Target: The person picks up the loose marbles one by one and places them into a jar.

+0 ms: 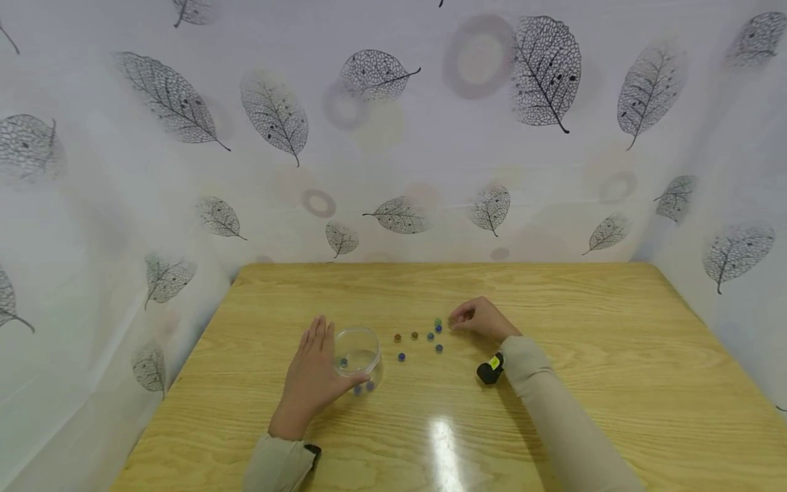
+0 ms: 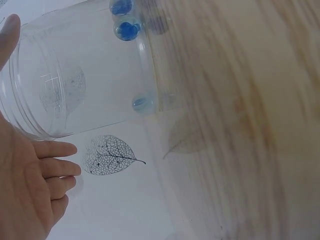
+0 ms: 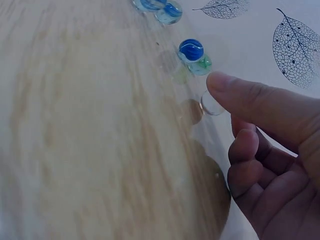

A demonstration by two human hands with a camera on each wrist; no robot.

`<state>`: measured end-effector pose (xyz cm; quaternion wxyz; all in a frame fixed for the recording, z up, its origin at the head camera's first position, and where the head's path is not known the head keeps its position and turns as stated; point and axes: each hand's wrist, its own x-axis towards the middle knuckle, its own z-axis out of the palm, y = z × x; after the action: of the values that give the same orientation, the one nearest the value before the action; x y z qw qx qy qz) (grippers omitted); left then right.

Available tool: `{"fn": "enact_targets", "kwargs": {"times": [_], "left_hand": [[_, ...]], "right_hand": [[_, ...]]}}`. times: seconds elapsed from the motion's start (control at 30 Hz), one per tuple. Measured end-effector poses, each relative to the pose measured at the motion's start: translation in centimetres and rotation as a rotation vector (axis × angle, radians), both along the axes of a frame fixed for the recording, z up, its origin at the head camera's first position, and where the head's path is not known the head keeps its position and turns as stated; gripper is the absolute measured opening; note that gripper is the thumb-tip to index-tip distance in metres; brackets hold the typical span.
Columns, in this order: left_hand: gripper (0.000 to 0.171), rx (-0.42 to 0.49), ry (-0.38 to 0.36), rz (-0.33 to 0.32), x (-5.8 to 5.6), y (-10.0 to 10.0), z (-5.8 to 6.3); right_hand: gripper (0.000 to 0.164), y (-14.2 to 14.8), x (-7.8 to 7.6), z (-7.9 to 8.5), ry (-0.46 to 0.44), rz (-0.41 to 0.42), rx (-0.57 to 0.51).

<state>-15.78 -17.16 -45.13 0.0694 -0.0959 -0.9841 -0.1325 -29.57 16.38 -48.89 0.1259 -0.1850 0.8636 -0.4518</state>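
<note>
Small round glass marbles [image 1: 402,357], blue, green and brown: three inside the clear cylindrical jar [image 2: 95,55], at least seven outside, mid-worktop [image 1: 584,383], well in from its edges. Early stage, I judge. Right hand [image 1: 484,320]: grip narrow at a colourless glass marble [image 3: 212,105]; pinched or not, cannot tell. Left hand [image 1: 316,372]: wide beside jar, thumb across its near side. White leaf-printed sheet [image 1: 418,143] beyond far edge.

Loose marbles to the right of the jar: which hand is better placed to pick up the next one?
Right, I'd judge: the right hand is right at the clear marble, near the green marble. The left hand is at the jar, farther from both.
</note>
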Motion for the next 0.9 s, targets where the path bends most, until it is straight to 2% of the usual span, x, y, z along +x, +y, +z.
{"fn": "enact_targets", "kwargs": {"times": [0.5, 0.67, 0.9], "left_hand": [[0.115, -0.016, 0.021, -0.003, 0.10, -0.03, -0.12], [0.115, -0.009, 0.019, 0.004, 0.02, -0.06, -0.14], [0.114, 0.009, 0.010, 0.000, 0.07, -0.04, -0.09]], "right_hand": [[0.013, -0.30, 0.03, -0.08, 0.013, 0.015, 0.037], [0.014, -0.09, -0.10, -0.21, 0.014, 0.027, 0.029], [0.019, 0.35, -0.21, -0.52, -0.028, 0.014, 0.025]]}}
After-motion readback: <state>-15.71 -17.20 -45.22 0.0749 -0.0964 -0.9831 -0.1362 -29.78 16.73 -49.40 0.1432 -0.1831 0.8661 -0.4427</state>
